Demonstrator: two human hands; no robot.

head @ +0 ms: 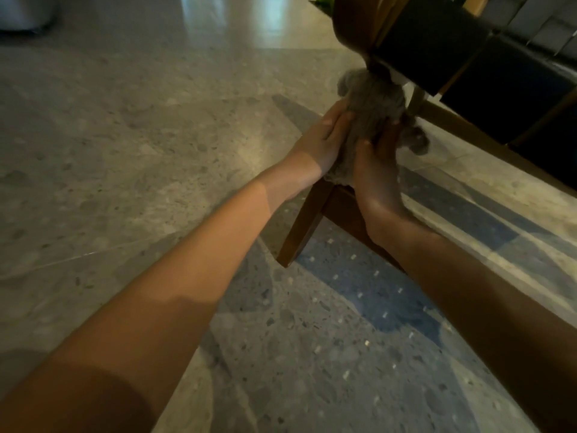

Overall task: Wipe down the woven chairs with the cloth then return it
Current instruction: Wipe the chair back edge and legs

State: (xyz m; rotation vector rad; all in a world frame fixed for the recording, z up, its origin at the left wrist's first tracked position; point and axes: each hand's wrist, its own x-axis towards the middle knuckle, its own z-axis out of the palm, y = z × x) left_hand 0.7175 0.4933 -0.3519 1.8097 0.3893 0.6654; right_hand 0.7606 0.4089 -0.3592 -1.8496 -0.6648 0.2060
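A grey cloth [371,101] is wrapped around the wooden leg [304,226] of a woven chair [487,67], just under the dark woven seat. My left hand [324,139] presses the cloth from the left with straight fingers. My right hand [374,170] grips the cloth and the leg from the right, fingers curled around them. A loose end of the cloth hangs to the right of the leg. Most of the leg's upper part is hidden by cloth and hands.
The chair's wooden frame rail [487,148] runs to the right above the speckled terrazzo floor [125,151]. The chair's shadow falls on the floor below my arms. A pale object [25,10] stands at the far top left.
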